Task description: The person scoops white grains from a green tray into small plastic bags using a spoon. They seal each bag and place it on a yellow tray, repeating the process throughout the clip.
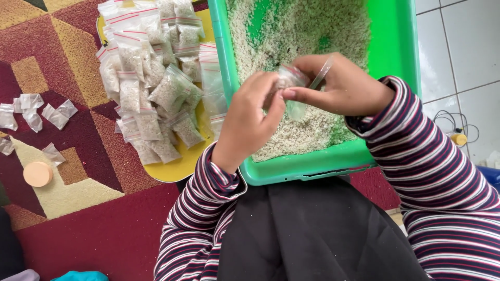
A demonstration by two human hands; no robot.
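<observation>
Both hands meet over a green plastic tray [312, 164] filled with pale grain [302, 31]. My left hand [250, 122] and my right hand [338, 86] together pinch a small clear zip bag [292, 83] partly filled with the grain, held just above the tray. My right hand also holds a clear plastic spoon [322, 73] between its fingers. Both arms wear striped long sleeves.
A yellow tray [179, 169] to the left holds a pile of filled small bags [151, 78]. Several empty clear bags [34, 112] and a round orange lid [37, 174] lie on the patterned carpet. White tile floor and a cable lie at the right.
</observation>
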